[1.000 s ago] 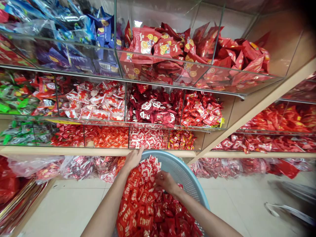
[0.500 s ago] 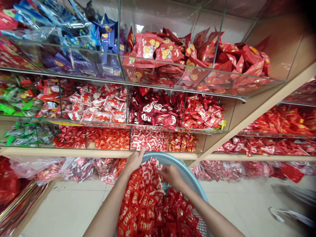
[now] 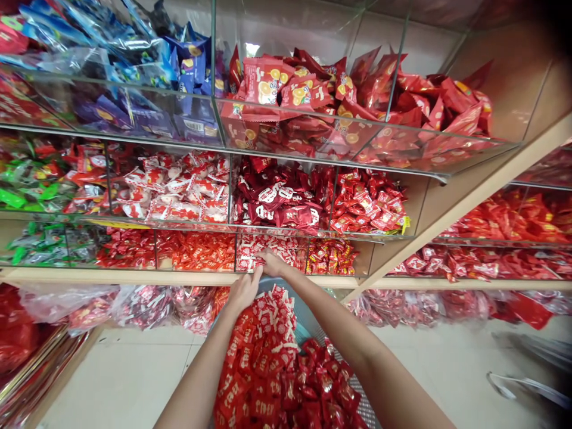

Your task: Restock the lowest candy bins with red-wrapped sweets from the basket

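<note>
1. Nearest me, the blue basket (image 3: pixel 305 325) holds dark red candies (image 3: pixel 313 381) and, on the left, orange-red candies (image 3: pixel 250 369). Red-and-white candies (image 3: pixel 272 316) lie at its far end.
2. My right forearm crosses the basket and hides part of its right side.
3. My left hand (image 3: pixel 245 290) is at the basket's far left rim, fingers closed on it.
4. Just beyond, my right hand (image 3: pixel 272 264) is at the front of the bottom-row bin of small wrapped sweets (image 3: pixel 290 247); I can't tell how wide its fingers are.
5. The pale wooden ledge (image 3: pixel 134 277) runs below that bin, with clear bags of sweets (image 3: pixel 143 304) on the floor (image 3: pixel 134 369) beneath.
6. Orange sweets (image 3: pixel 203 250) fill the bin to the left, red-and-yellow ones (image 3: pixel 333 257) the one to the right.
7. Above, the middle shelf with maroon packets (image 3: pixel 277 202) limits the way in from overhead.
8. Higher still sit orange-printed red packets (image 3: pixel 263 83) and blue packets (image 3: pixel 111 42), behind clear panels.
</note>
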`<state>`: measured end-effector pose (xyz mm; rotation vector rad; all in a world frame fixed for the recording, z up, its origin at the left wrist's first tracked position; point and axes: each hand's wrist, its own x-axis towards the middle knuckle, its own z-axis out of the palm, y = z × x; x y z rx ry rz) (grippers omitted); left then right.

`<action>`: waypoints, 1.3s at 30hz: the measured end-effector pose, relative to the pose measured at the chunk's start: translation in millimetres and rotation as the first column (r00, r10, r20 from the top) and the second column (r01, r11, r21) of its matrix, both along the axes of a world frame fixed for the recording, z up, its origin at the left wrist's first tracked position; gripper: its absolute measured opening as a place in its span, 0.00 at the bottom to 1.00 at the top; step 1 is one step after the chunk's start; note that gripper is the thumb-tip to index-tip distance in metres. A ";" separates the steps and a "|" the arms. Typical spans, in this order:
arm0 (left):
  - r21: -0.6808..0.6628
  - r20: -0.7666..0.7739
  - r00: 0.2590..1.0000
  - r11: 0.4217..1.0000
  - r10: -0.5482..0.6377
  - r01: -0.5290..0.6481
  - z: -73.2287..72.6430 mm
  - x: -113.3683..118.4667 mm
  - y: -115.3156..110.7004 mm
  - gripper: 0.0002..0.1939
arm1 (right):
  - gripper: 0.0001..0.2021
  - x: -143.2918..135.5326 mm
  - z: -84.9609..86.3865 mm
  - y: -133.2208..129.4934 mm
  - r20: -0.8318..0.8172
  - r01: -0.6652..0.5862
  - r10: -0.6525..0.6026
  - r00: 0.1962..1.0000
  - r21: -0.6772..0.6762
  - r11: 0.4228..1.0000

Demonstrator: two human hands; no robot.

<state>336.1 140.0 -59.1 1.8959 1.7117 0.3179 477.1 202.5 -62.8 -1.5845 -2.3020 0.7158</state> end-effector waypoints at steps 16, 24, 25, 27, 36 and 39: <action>0.036 0.007 0.998 0.998 -0.059 0.059 1.2 -0.8 -1.5 0.39 | 0.21 2.6 -12.4 8.3 -0.057 0.082 -0.080 0.995 0.032 0.996; 0.041 -0.012 0.999 0.998 -0.046 0.046 -1.2 -1.6 -0.5 0.39 | 0.17 5.5 -3.1 5.4 -0.405 0.205 -0.187 0.895 0.001 0.979; 0.041 -0.017 0.999 0.998 -0.042 0.043 -1.6 -1.8 -0.5 0.39 | 0.18 7.3 -0.5 4.0 -0.463 0.228 -0.217 0.859 -0.032 0.973; 0.041 -0.026 0.999 0.998 -0.042 0.043 -2.1 -1.9 -0.4 0.38 | 0.19 11.4 4.2 0.9 -0.580 0.256 -0.274 0.767 -0.115 0.960; 0.034 0.008 0.998 0.998 -0.058 0.058 -0.5 -1.2 -1.1 0.36 | 0.22 13.4 6.5 -4.5 -0.755 0.284 -0.491 0.434 -0.403 0.870; 0.029 -0.008 0.999 0.999 -0.044 0.044 1.2 -1.0 -1.0 0.36 | 0.23 14.1 16.0 -18.9 -0.770 0.256 -0.536 0.346 -0.472 0.844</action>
